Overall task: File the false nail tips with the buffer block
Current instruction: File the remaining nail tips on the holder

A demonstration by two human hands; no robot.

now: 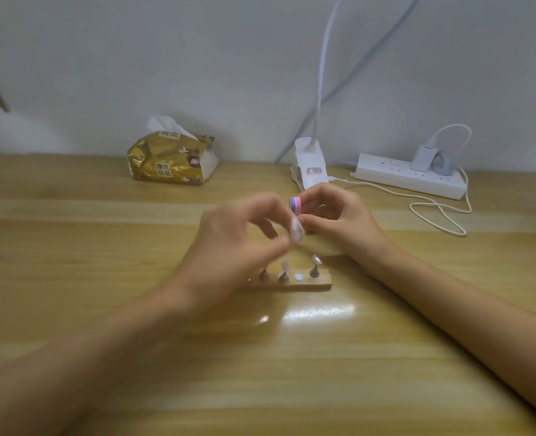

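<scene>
Table (260,372), pale wood, open surface in front and to either side of the forearms; wooden stand (321,284) near centre, bearing upright pegs, one mounted nail tip (315,260) at its right end, well clear of the table's edges; left hand (235,247), raised just above the stand, blurred, fingers curled narrow, pinching a pale false nail tip (297,231); right hand (339,218), fingers curled, gripping the pink-and-purple buffer block (295,205) between thumb and forefinger, block touching the held tip; beyond, against the wall: gold tissue pack (172,158), white lamp clamp (310,165), power strip (408,176) with looped white cable (439,215).
</scene>
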